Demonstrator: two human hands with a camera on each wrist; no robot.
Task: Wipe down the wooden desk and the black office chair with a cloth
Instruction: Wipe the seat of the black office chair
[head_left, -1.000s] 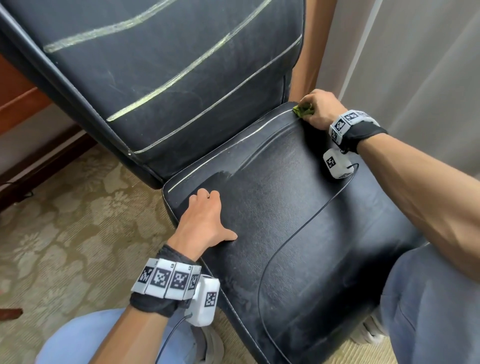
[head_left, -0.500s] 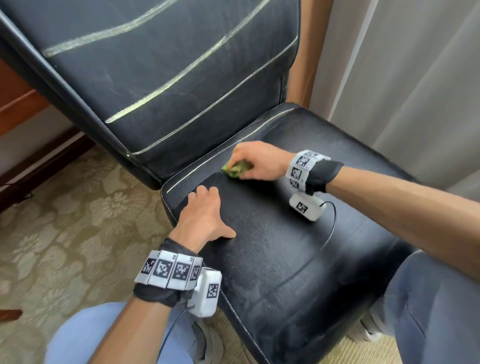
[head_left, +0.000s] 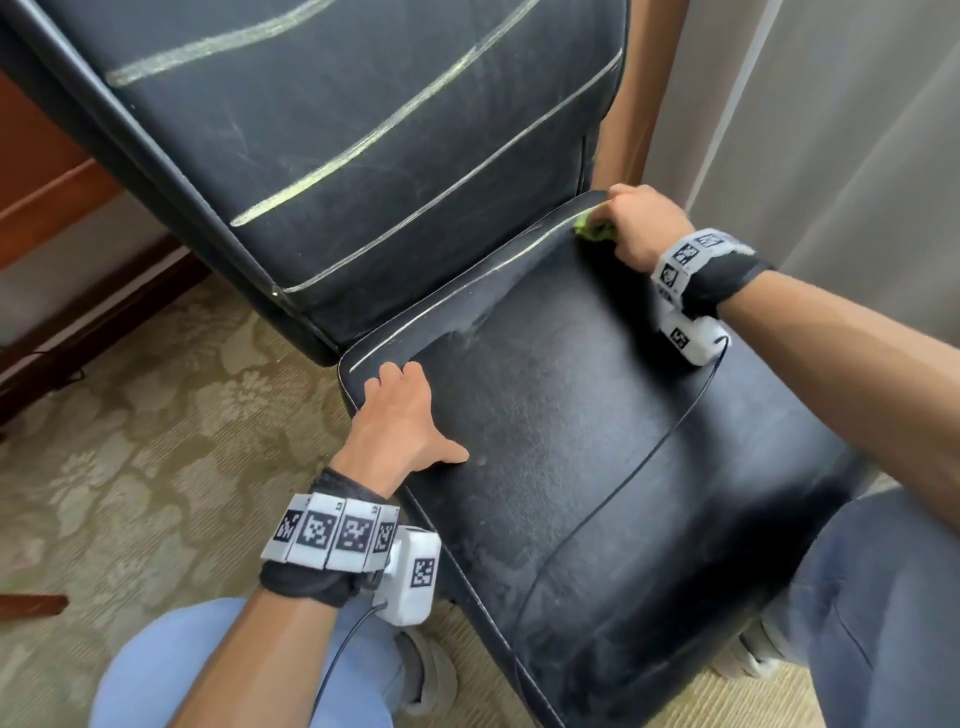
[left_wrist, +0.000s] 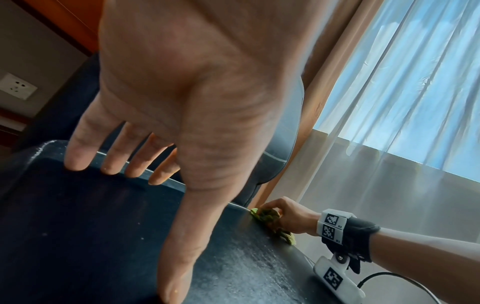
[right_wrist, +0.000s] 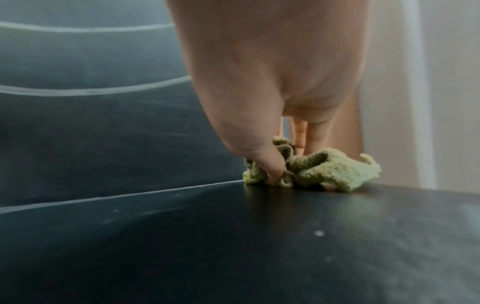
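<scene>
The green cloth (head_left: 596, 229) lies bunched at the far right corner of the black chair seat (head_left: 597, 441), against the seam below the backrest (head_left: 363, 119). My right hand (head_left: 641, 228) pinches it, thumb and fingers curled into its folds, pressing it down. My left hand (head_left: 402, 421) rests flat on the seat's near left edge, fingers straight, holding nothing.

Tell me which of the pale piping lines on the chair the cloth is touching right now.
The seat-edge piping, lowest of the pale lines. The right hand presses the green cloth against its far end; the backrest's three stripes lie above, untouched.
</scene>
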